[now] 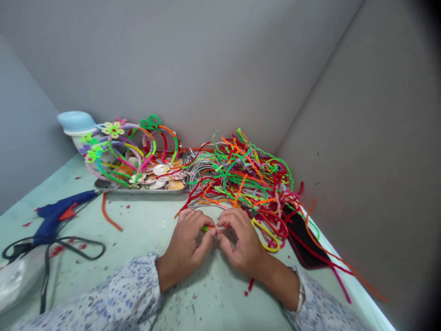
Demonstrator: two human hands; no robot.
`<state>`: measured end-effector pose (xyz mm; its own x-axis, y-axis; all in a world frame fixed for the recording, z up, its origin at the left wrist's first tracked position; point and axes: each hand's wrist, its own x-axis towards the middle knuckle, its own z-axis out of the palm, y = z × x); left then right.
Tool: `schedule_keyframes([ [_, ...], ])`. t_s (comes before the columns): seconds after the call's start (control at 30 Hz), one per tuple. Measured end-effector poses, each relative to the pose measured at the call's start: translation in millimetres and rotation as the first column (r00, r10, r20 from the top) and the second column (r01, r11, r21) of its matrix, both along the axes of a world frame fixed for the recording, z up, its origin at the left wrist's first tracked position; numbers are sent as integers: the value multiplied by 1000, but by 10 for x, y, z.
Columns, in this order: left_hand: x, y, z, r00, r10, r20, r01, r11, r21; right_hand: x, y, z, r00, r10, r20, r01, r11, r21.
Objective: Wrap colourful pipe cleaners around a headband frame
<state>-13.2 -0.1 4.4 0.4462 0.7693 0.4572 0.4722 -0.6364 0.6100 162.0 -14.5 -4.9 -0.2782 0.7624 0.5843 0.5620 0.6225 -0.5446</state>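
Observation:
My left hand (188,241) and my right hand (241,243) meet fingertip to fingertip over the pale green table (144,225). Between them both pinch a short piece of pipe cleaner (215,228), green at the left end and orange at the right. Both hands are closed around it. Just beyond my fingers lies a big tangled heap of pipe cleaners (244,177) in red, green, orange and yellow. A yellow looped pipe cleaner (267,234) lies beside my right hand.
A metal tray (138,187) at the back left holds shells and finished pipe-cleaner headbands (127,147). A blue glue gun (55,216) with its black cord lies at the left. A dark phone (305,243) lies at the right. Grey partition walls enclose the corner.

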Motion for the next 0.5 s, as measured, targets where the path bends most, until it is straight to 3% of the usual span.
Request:
schedule_keyframes([
  [0.1,0,-3,-2,999,28,17,-27,999,-21,31,-55,48,994,-25,-103,36,993,110],
  [0.2,-6,10,-10,995,79,66,-74,995,-72,29,-108,62,976,211,-46,-200,964,177],
  [0.3,-13,23,-21,976,156,149,-133,980,-151,-16,-117,16,912,384,146,-391,920,25],
  [0.4,-13,20,-33,953,184,241,-127,964,-234,-58,-77,-51,941,292,172,-273,954,-127],
  [0.5,-5,3,-39,927,186,327,-85,950,-301,-71,-26,-103,992,117,41,-104,966,-235],
])
